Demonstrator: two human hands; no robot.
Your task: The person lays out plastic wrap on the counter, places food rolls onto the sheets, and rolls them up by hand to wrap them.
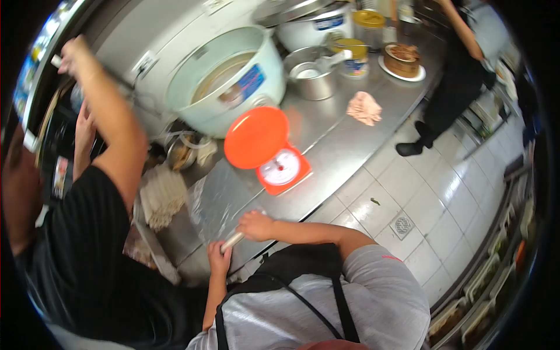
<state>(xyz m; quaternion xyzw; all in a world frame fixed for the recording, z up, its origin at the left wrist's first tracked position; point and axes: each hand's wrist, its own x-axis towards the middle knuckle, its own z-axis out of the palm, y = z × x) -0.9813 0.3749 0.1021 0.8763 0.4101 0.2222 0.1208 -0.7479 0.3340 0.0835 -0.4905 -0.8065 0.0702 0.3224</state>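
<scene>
My left hand (219, 256) and my right hand (256, 226) are closed on a pale, stick-shaped roll (232, 241) at the near edge of the steel counter. The roll lies slanted between them; its exact kind is not clear. Just beyond it a clear plastic sheet (219, 201) is spread on the counter. To the left sits a pile of similar pale sticks (160, 198). An orange kitchen scale (283, 169) with a round orange pan (256, 137) stands past my right hand.
A co-worker in black (87, 245) stands close on my left, arms raised. Behind the scale are a large pale-green tub (265, 64) and a metal pot (318, 87). A crumpled pinkish cloth-like lump (364, 108) lies farther right. Another person's dark-trousered legs (452, 96) show beyond the counter.
</scene>
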